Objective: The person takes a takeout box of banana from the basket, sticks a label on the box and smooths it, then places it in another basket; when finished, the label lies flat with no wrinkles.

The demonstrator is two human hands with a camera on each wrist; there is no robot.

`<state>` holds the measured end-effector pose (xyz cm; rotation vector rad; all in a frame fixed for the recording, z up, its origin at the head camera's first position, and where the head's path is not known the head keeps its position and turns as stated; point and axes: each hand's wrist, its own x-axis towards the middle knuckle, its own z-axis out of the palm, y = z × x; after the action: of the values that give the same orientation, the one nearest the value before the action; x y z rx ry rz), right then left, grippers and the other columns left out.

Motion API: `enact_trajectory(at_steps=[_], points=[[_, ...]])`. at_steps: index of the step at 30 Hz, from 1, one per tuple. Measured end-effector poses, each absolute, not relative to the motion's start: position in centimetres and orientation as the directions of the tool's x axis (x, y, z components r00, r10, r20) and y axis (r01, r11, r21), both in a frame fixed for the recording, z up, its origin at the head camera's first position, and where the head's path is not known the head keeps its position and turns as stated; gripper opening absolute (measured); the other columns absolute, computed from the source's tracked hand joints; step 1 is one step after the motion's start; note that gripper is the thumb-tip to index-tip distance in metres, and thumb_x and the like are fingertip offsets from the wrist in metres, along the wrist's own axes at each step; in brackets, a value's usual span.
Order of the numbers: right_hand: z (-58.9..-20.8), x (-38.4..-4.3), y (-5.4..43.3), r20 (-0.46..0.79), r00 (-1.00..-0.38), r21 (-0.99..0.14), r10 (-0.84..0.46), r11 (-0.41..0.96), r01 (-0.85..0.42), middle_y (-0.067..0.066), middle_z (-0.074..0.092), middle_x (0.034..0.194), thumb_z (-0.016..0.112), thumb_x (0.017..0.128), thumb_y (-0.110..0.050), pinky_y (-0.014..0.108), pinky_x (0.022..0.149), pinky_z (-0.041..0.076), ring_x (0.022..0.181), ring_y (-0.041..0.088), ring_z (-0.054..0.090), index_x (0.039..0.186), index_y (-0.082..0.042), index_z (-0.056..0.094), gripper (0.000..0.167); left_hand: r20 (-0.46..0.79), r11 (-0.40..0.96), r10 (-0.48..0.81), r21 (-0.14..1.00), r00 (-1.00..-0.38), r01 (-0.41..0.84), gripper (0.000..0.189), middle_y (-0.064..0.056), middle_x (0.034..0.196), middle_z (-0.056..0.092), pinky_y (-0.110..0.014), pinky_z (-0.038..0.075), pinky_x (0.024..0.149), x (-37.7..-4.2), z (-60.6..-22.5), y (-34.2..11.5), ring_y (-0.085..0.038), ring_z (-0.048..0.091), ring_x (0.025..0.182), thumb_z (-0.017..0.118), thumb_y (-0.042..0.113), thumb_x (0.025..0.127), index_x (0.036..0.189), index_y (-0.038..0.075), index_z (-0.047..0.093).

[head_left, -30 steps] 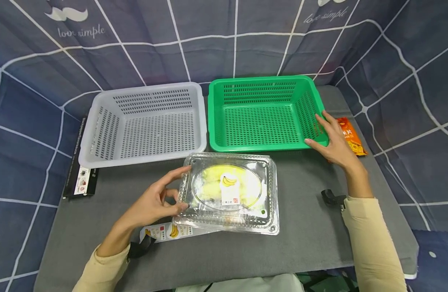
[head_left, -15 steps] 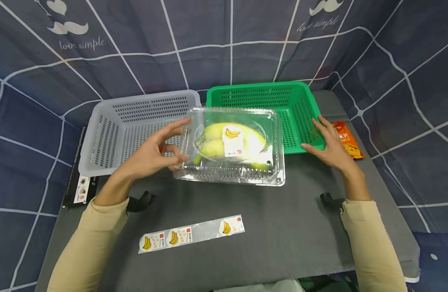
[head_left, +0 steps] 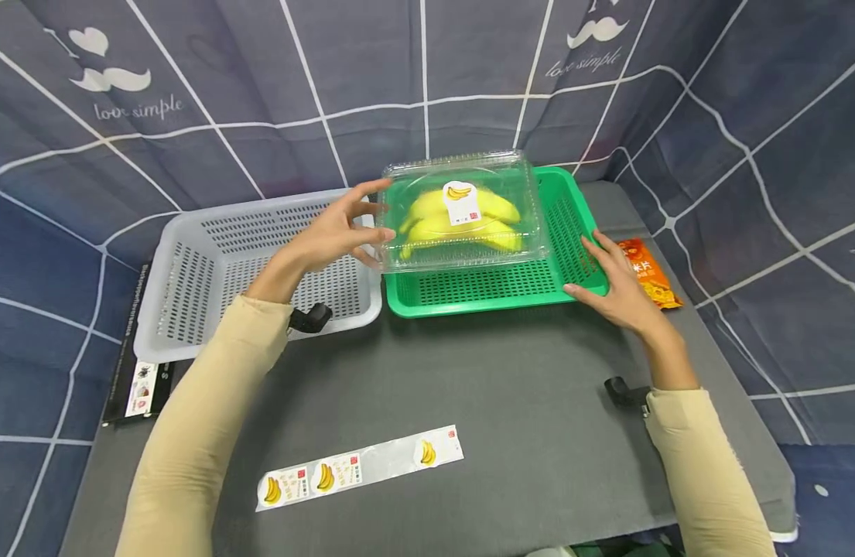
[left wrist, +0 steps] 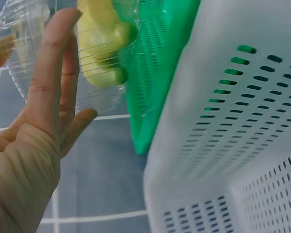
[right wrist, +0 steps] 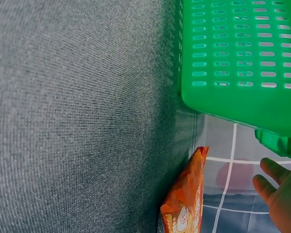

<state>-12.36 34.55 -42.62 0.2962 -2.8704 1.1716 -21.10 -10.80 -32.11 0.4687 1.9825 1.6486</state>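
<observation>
My left hand (head_left: 336, 232) grips the left end of a clear plastic clamshell box (head_left: 427, 251) between thumb and fingers. Yellow bananas (head_left: 493, 205) lie inside it, and a white banana label (head_left: 462, 203) is stuck on the lid. The box hangs over the green basket (head_left: 469, 304), covering much of its left part. In the left wrist view, banana ends (left wrist: 99, 53) show through the clear wall. My right hand (head_left: 618, 286) rests at the basket's right rim, thumb at the front corner and fingers along the side. Most of that hand is out of the right wrist view.
A grey-white basket (head_left: 260, 209) stands left of the green one, beneath my left forearm. Beside it lies a black box (head_left: 124, 379). An orange snack packet (head_left: 646, 271) sits to the right of my right hand. A strip of banana stickers (head_left: 388, 456) lies near the table's front.
My left hand has lifted the clamshell box off the table and carried it away from me, over the green basket. The sticker strip beneath it is uncovered. My right hand stays at the basket's rim.
</observation>
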Motion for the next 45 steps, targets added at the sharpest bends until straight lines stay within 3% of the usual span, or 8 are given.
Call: enact_trajectory(at_steps=[14,20,32,37,41,45], points=[[-42.9,-12.4,34.8,0.096,-0.982,-0.702,-0.165,0.688,-0.185,0.003,0.007,0.165,0.074,0.087,-0.025,0.073,0.107,0.014,0.151,0.036,0.005,0.157,-0.019,0.025,0.085,-0.365,0.322,0.557,0.923,-0.746,-0.211,0.082,-0.022,0.154,0.021,-0.049,0.058,0.077,-25.1,-34.8,-5.3,-0.037,0.067,0.09,0.066,0.008,0.093,0.154,0.027,0.013],[-43.0,-12.5,34.7,0.1,-0.982,-0.702,-0.162,0.688,-0.185,0.002,0.008,0.165,0.074,0.087,-0.026,0.073,0.108,0.013,0.151,0.036,0.005,0.156,-0.018,0.026,0.085,-0.421,0.38,0.557,0.896,-0.716,-0.231,0.082,-0.026,0.155,0.016,-0.048,0.058,0.074,-25.1,-35.5,-3.9,-0.049,0.064,0.101,0.064,0.003,0.093,0.153,0.023,0.011],[-42.9,-12.3,34.7,0.103,-0.982,-0.704,-0.159,0.686,-0.185,0.003,0.008,0.165,0.074,0.087,-0.024,0.073,0.108,0.013,0.151,0.035,0.006,0.156,-0.017,0.027,0.085,-0.493,0.456,0.554,0.854,-0.671,-0.251,0.083,-0.029,0.154,0.016,-0.047,0.059,0.072,-24.8,-36.3,-3.2,-0.047,0.065,0.102,0.064,0.002,0.093,0.151,0.023,0.009],[-42.9,-12.3,34.7,0.101,-0.982,-0.705,-0.161,0.685,-0.185,0.003,0.008,0.165,0.074,0.087,-0.024,0.073,0.108,0.014,0.151,0.035,0.007,0.156,-0.017,0.027,0.084,-0.524,0.456,0.546,0.84,-0.654,-0.292,0.087,-0.032,0.149,0.024,-0.047,0.059,0.07,-24.7,-36.3,-3.4,-0.048,0.061,0.112,0.066,0.001,0.091,0.152,0.023,0.008],[-43.0,-12.3,34.7,0.099,-0.982,-0.703,-0.162,0.687,-0.184,0.003,0.008,0.165,0.074,0.087,-0.024,0.073,0.107,0.015,0.15,0.036,0.007,0.156,-0.017,0.026,0.084,-0.536,0.469,0.539,0.832,-0.649,-0.297,0.089,-0.031,0.135,0.041,-0.046,0.059,0.071,-24.6,-36.2,-3.4,-0.047,0.06,0.114,0.068,0.002,0.09,0.152,0.023,0.008],[-42.9,-12.4,34.7,0.1,-0.982,-0.702,-0.159,0.688,-0.183,0.003,0.008,0.165,0.074,0.086,-0.024,0.073,0.107,0.015,0.15,0.037,0.009,0.156,-0.017,0.027,0.084,-0.548,0.51,0.526,0.815,-0.65,-0.274,0.091,-0.031,0.132,0.046,-0.045,0.059,0.071,-24.5,-36.0,-3.3,-0.043,0.061,0.114,0.071,0.005,0.089,0.152,0.021,0.008]])
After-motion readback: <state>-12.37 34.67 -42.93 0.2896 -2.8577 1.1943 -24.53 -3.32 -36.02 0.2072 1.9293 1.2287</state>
